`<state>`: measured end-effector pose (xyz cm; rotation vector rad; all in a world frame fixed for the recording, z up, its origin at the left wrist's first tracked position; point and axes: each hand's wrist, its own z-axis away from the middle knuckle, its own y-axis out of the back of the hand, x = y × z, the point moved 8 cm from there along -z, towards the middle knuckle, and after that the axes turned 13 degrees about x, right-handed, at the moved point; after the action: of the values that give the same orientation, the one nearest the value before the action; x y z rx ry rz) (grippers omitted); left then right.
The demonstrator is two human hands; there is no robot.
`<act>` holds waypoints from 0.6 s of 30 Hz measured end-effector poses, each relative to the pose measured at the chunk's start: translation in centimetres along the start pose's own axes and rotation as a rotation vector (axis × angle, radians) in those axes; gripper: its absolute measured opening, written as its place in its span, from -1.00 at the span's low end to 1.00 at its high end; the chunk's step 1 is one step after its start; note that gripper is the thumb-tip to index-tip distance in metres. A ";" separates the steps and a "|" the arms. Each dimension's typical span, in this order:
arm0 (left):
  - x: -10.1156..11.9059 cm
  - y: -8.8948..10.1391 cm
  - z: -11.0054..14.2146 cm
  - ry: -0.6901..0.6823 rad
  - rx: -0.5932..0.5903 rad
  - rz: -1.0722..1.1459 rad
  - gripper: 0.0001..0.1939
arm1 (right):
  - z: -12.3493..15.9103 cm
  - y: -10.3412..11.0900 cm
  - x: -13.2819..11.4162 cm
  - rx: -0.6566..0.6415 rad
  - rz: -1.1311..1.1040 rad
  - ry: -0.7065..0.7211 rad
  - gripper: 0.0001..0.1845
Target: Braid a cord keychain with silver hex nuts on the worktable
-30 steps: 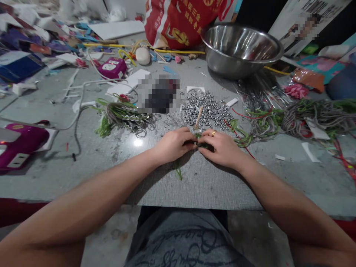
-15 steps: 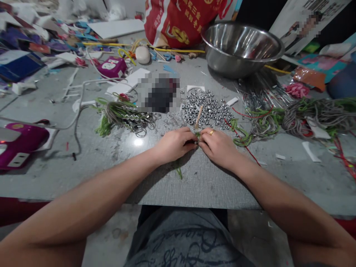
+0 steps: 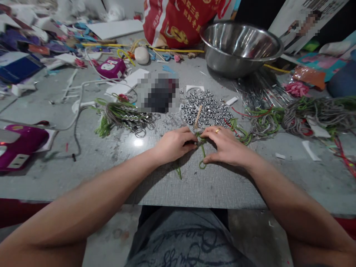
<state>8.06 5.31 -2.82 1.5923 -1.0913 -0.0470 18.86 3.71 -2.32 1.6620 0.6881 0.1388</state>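
My left hand (image 3: 176,145) is closed in a pinch on a green cord (image 3: 203,151) over the table's front half; its fingertips hide part of the cord. Opposite it, my right hand (image 3: 226,148) wears a gold ring and has its thumb spread away from the fingers. The index fingertip touches the cord near the left hand's pinch, and the thumb tip lies beside a small loop at the cord's lower end. A green tail (image 3: 178,172) comes out beneath my left hand. Just beyond both hands lie many silver beads (image 3: 191,111) and a thin wooden stick (image 3: 198,115).
Bundled green and grey cords (image 3: 119,115) with silver beads lie to the left. More tangled cords (image 3: 297,118) are at right. A steel bowl (image 3: 241,48) and a red bag (image 3: 178,26) stand behind. Purple power strips (image 3: 23,144) and a white cable occupy the left.
My right hand has opened from its pinch, with the thumb moving down toward me. A green cord with a looped end now shows between the hands. The left hand stays in place.
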 end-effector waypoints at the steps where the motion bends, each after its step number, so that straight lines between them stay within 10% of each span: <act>1: 0.0 0.0 0.0 -0.004 0.005 0.005 -0.85 | 0.1 0.0 -0.1 -0.023 0.018 0.009 -0.26; 10: 0.4 0.6 0.0 0.006 0.010 0.075 -0.80 | 0.6 0.2 0.1 -0.073 0.062 0.020 -0.11; 18: -0.6 1.8 -0.3 0.207 0.056 0.330 -0.83 | 0.5 2.6 -4.5 0.239 -0.121 0.308 -0.79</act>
<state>6.74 6.08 -1.58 1.4121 -1.1842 0.3639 16.34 0.83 1.27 1.8400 1.0697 0.2362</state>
